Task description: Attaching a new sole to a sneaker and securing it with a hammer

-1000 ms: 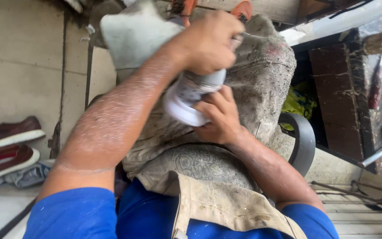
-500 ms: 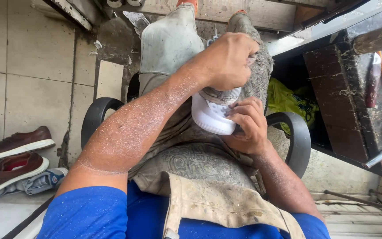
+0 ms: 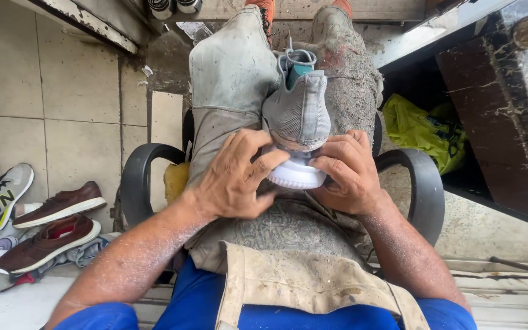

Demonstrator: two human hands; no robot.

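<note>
At frame centre we clamp our left hand (image 3: pixel 236 177) and right hand (image 3: pixel 346 171) around the grey sneaker (image 3: pixel 297 116) on our lap; fingers hide its white sole's (image 3: pixel 296 174) edges.

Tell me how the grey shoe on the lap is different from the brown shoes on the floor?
The grey sneaker is knit fabric with a white sole; the brown shoes look smooth, like leather. The grey sneaker rests on the lap, gripped at its toe by the left hand and right hand; the brown shoes lie untouched on the tiled floor. The sneaker is alone, the brown shoes are two. All have pale soles.
</note>
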